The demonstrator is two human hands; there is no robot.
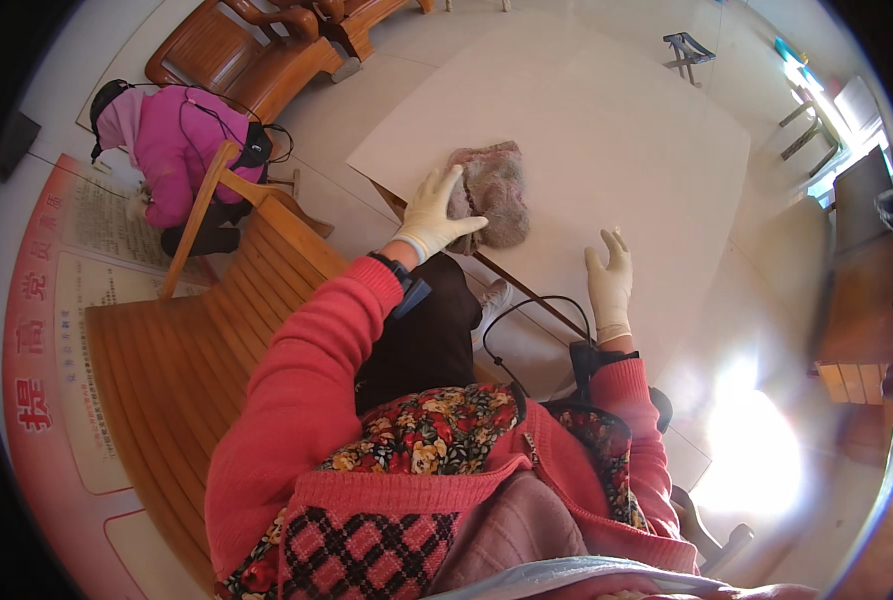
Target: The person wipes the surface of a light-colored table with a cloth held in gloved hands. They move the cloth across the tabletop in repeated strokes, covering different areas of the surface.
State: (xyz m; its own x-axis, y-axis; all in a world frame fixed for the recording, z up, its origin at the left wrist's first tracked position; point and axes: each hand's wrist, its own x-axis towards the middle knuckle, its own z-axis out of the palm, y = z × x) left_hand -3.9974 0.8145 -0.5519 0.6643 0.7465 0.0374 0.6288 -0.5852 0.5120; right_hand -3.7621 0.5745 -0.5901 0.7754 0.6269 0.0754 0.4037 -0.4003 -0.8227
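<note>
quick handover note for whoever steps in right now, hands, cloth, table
Left hand: gloved, fingers spread, pressing on the pinkish-brown cloth near the table's left corner.
Right hand: gloved, open, flat on the white table, holding nothing.
Cloth lies bunched on the tabletop. No wipe marks or dirt can be made out, so how much is wiped and how much is left cannot be told.

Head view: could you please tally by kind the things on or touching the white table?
Gloved hands: 2, the left hand on the cloth, the right hand flat on the table
Cloths: 1, a pinkish-grey cloth
Total: 3
</note>
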